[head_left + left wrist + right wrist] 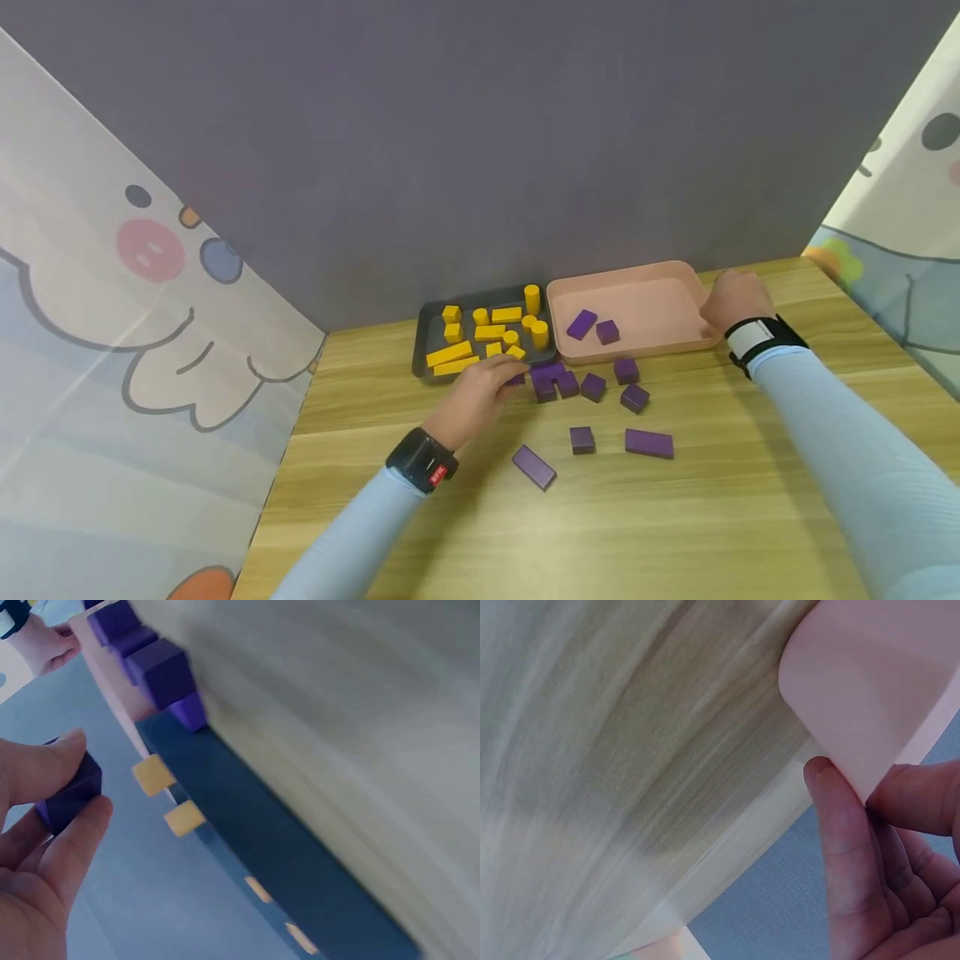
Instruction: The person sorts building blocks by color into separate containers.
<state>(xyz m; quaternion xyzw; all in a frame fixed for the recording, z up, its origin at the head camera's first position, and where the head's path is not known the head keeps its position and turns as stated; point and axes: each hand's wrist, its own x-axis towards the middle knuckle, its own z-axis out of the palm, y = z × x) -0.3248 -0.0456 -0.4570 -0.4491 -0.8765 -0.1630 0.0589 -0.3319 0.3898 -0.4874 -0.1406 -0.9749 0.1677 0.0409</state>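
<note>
Between thumb and fingers, my left hand (474, 402) pinches a purple block (71, 791), close to the front edge of the dark grey tray (422, 350). My right hand (738, 302) grips the right rim of the pink tray (870, 697), thumb on one side and fingers on the other. Inside the pink tray lie a purple rectangular block (581, 325) and a purple cube (607, 332). Just right of my left hand, several purple blocks (567, 384) sit in a cluster before the trays. Yellow cubes, bars and cylinders (490, 333) fill the dark tray.
Nearer the front of the wooden table (585, 533) lie a purple cube (582, 440) and two flat purple blocks, one at the left (534, 467) and one at the right (649, 443). A grey wall (480, 150) rises behind the trays. Patterned panels (150, 333) flank both sides.
</note>
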